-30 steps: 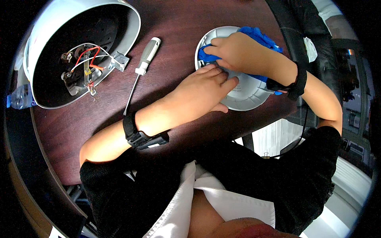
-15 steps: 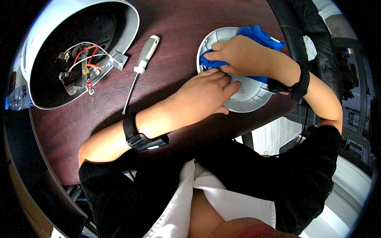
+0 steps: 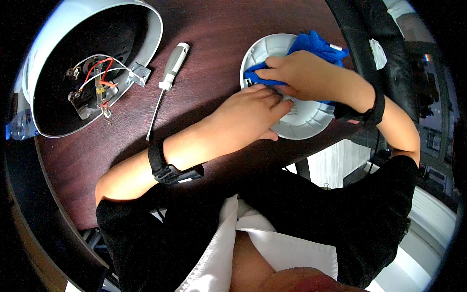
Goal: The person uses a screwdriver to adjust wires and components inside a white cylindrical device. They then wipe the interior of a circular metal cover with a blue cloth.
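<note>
A round white plastic cover with a ribbed rim lies on the table, its hollow inside facing up. My left hand grips its near left edge, the fingers curled over the rim and the thumb apart below. In my right hand is a bunched blue cloth, pinched between thumb and fingers and pressed against the cover's inner left wall. Part of the cloth spreads over the far right rim. My right hand and forearm hide much of the cover's middle.
At the left, a white rounded housing lies on its side, with red and white wires and metal parts inside. A grey-and-white-handled screwdriver rests on the dark reddish-brown table. Behind the housing is a clear bottle.
My right hand has shifted slightly right and toward me with the cloth, its wrist turning. My left hand stays on the rim. The housing and screwdriver appear slightly farther left in view.
</note>
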Motion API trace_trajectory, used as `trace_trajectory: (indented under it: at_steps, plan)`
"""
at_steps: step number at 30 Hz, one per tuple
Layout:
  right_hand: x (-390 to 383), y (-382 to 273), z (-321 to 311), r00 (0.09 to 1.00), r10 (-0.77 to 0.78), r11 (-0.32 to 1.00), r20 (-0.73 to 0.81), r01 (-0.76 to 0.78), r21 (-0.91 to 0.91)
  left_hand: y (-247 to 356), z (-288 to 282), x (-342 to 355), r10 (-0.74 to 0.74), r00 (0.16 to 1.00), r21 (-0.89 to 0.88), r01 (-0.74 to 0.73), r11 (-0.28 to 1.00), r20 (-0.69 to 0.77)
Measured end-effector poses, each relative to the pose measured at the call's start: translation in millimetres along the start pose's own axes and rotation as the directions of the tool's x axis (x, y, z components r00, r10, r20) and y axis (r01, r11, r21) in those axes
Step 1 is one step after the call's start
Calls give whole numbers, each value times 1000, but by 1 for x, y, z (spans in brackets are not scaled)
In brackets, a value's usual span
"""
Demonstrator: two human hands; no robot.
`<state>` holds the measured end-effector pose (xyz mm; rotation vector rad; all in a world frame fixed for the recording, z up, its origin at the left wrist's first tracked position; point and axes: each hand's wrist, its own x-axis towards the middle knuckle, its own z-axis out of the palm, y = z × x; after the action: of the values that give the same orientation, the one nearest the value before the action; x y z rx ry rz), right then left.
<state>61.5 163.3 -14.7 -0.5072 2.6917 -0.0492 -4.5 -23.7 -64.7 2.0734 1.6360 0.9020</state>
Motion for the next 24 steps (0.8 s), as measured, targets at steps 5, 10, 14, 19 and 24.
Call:
trace_trajectory:
  at_steps: [5,10,14,19,24]
  plan:
    - [4,36,-15,996,-86,984,4,84,159,-2,0,0,-7,1000,-26,7,1000,25]
    - [2,6,7,960,-16,994,-278,45,98,3,0,-1,12,1000,4,-12,1000,12]
    - [-1,8,13,986,-78,997,-147,73,-39,1,-2,1,14,1000,-4,-14,1000,20]
    - [11,14,-34,985,-33,989,170,56,-135,2,-1,-4,13,1000,-1,-13,1000,4]
    - [8,-2,-4,984,127,992,-122,-124,29,-1,0,0,15,1000,-9,-15,1000,19]
